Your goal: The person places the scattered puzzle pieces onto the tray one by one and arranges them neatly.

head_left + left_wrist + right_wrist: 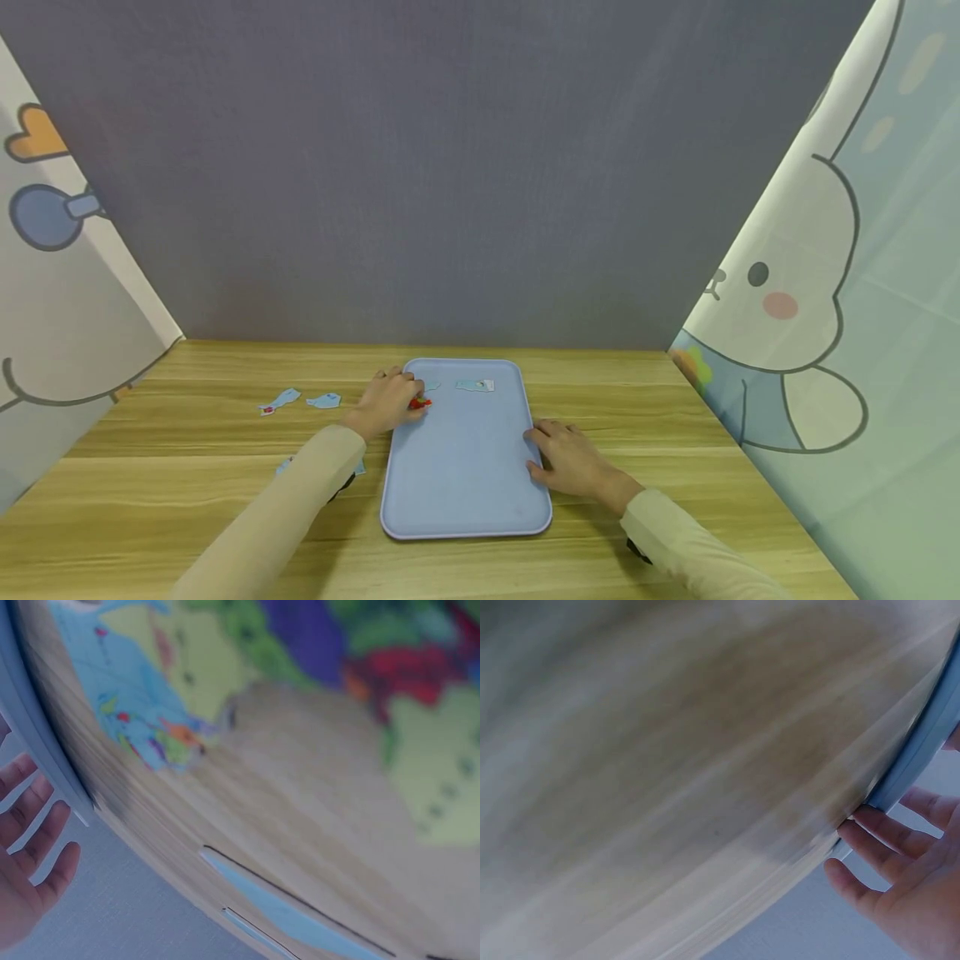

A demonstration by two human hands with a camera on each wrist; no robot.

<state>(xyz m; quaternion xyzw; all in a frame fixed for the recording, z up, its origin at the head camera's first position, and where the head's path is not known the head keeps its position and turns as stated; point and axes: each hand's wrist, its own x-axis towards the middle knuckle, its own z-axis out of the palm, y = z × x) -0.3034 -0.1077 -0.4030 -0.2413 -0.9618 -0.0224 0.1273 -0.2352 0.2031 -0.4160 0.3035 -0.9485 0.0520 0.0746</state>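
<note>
A light blue tray (468, 467) lies on the table. My left hand (388, 402) reaches over its left rim, with a small red and green piece (420, 403) between thumb and fingers. In the left wrist view the tray rim (45, 727) hides most of that grip; the left fingers (49, 832) show beside it. My right hand (573, 458) rests on the tray's right rim, its fingers (889, 851) fairly straight and touching the edge. Inside the tray's far end lie a light blue piece (475, 385) and another pale piece (432, 386) partly behind the left hand.
Left of the tray lie flat, map-like puzzle pieces (324, 401), one with a red patch (281, 400). Others (284, 464) are partly covered by the left sleeve. The wooden table (637, 392) ends at a grey panel (450, 183); cartoon-printed cloths (795, 275) flank it.
</note>
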